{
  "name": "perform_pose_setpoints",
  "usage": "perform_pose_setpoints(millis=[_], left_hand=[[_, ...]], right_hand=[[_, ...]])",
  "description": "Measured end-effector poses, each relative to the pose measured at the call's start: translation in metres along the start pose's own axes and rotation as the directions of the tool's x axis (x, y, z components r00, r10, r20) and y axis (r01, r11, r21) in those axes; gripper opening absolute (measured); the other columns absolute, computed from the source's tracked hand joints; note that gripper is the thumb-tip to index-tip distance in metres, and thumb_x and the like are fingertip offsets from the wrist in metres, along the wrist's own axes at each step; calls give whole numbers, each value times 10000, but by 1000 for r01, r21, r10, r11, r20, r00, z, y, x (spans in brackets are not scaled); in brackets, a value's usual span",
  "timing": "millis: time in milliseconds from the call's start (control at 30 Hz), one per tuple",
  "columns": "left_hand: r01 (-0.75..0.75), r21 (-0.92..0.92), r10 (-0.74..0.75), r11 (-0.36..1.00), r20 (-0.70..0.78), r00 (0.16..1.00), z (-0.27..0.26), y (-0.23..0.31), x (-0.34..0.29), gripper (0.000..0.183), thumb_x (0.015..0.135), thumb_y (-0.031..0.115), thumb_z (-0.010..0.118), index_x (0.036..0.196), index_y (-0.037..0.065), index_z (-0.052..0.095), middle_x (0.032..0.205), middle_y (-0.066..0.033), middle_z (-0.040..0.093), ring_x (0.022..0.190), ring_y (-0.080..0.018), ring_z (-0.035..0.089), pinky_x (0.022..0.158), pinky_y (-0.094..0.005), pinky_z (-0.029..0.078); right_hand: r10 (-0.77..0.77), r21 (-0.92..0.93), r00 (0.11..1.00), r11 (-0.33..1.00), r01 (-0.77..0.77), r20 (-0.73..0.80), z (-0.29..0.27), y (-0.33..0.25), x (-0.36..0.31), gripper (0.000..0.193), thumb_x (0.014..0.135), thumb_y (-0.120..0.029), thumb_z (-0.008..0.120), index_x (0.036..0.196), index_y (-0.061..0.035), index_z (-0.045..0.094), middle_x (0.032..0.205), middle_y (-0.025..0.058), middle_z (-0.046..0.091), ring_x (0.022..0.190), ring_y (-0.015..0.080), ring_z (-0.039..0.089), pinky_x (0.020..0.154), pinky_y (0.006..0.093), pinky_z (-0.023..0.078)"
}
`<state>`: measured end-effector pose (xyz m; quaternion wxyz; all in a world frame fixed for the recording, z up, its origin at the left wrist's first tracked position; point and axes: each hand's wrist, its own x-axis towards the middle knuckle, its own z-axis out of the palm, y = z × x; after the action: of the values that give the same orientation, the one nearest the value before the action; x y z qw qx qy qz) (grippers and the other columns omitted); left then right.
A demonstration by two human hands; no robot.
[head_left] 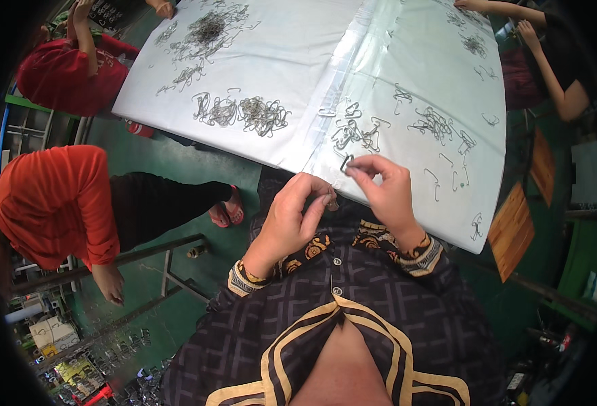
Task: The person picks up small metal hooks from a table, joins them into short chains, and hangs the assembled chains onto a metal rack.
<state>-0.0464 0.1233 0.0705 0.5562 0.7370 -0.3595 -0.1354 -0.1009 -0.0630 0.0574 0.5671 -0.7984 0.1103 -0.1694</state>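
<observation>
My right hand [388,191] pinches a small dark bent-wire loop [346,163] between thumb and fingertips, just above the near edge of the white-covered table [407,193]. Beside it, my left hand [293,211] is closed at the table edge, thumb against fingers. A small metallic piece [332,201] shows at its fingertips; its exact shape is too small to make out. Beyond my hands lies a loose cluster of dark bent-wire loops [350,132]. More such wire pieces [434,124] are scattered to the right.
Tangled piles of wire pieces [263,115] lie farther left on the table, with another heap [208,28] at the far side. People in red [65,74] and black [576,54] are at the table's sides. Someone in orange [55,203] bends over at left, near a metal rail [129,254].
</observation>
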Motion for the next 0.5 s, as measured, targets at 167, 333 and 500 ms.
perform_pose_setpoints(millis=[167, 333, 500], left_hand=[[-49, 45, 50, 998, -25, 998, 10, 1, 1, 124, 824, -54, 614, 913, 2, 548, 841, -119, 601, 796, -302, 597, 721, -362, 469], [-91, 162, 88, 983, 21, 996, 11, 4, 2, 138, 809, -43, 633, 903, 19, 553, 833, -103, 601, 796, -303, 590, 737, -369, 455], [-81, 160, 61, 984, 126, 990, 7, 5, 3, 143, 802, -23, 669, 902, 19, 575, 836, -106, 612, 789, -293, 602, 713, -362, 467]], right_hand=[[-75, 66, 997, 995, 72, 32, -2, -20, -19, 108, 786, 2, 711, 893, 5, 707, 791, 107, 694, 713, 188, 653, 659, 288, 515], [-195, -34, 981, 980, 195, 9, -4, -24, -28, 113, 751, 23, 708, 854, -23, 695, 801, 102, 680, 703, 253, 615, 630, 336, 492], [-288, -118, 957, 950, 291, 41, -10, -27, -34, 129, 746, 24, 701, 856, -37, 671, 758, 93, 653, 723, 280, 602, 676, 358, 480]])
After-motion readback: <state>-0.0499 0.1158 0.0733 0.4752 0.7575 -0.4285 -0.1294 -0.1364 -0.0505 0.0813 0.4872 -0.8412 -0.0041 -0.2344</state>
